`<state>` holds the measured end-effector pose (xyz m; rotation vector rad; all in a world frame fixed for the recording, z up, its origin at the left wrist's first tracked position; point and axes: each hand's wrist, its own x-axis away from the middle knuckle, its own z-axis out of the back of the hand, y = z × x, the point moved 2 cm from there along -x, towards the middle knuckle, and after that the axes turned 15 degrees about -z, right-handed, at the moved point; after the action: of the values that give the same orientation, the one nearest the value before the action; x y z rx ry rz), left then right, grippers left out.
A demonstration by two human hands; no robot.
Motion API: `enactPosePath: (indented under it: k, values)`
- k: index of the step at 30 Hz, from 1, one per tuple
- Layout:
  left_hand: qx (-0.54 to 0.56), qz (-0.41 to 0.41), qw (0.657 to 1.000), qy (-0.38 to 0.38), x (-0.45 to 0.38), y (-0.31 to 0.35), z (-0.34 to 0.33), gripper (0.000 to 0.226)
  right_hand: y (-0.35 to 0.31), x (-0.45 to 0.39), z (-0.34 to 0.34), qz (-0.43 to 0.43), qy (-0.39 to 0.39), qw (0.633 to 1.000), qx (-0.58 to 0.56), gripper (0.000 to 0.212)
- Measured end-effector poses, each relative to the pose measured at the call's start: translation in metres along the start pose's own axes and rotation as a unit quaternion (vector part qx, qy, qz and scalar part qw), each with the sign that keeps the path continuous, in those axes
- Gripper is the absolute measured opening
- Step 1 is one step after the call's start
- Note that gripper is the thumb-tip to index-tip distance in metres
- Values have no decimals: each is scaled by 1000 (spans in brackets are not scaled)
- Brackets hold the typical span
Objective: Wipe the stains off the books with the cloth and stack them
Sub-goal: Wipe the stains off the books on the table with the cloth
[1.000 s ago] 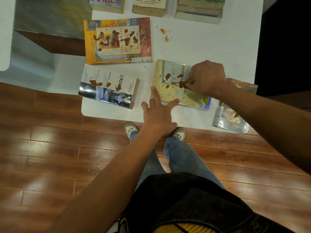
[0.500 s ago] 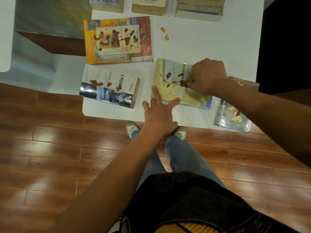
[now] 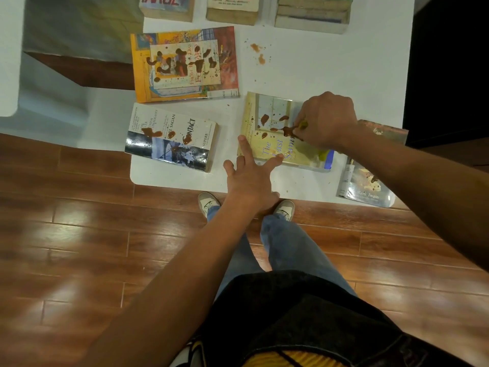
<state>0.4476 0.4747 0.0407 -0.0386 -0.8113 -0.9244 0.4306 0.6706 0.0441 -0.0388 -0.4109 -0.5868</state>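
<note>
A pale yellow book (image 3: pixel 267 123) with brown stains lies near the front edge of the white table (image 3: pixel 317 67). My right hand (image 3: pixel 326 119) grips a yellow-green cloth (image 3: pixel 304 125) pressed onto the book's cover beside a smeared stain. My left hand (image 3: pixel 251 173) rests with spread fingers on the book's near left corner. A stained white and black paperback (image 3: pixel 172 136) lies to the left. Behind it sits a stained orange picture book (image 3: pixel 185 64). A stained grey book (image 3: pixel 366 185) lies at the right front corner, partly under my right forearm.
Three piles of books (image 3: pixel 312 14) stand along the table's far edge. Brown spots (image 3: pixel 258 53) mark the bare tabletop behind the yellow book. The table's front edge is just before my feet on a wooden floor (image 3: pixel 79 234).
My right hand with the cloth has shifted slightly on the yellow cover and the stain under it is smeared. My left hand stays on the book's corner.
</note>
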Motion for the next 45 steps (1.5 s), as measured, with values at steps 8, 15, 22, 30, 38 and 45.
enactPosePath:
  k: [8,15,22,30,38,45]
  values:
    - [-6,4,1000,1,0,0,2,83,0,-1,2,8,-9,1000,-18,22]
    - [-5,2,1000,-1,1,1,2,83,0,3,2,23,-17,999,-27,20]
    - [-3,2,1000,-3,0,0,2,82,3,4,3,5,-11,999,-39,20]
    - [0,3,1000,3,0,0,0,83,-1,8,2,12,-2,999,-31,21]
    - [1,4,1000,6,-1,0,0,84,5,10,7,-4,-48,995,-83,25]
    - [0,0,1000,4,0,0,0,84,14,7,11,20,-94,989,-111,40]
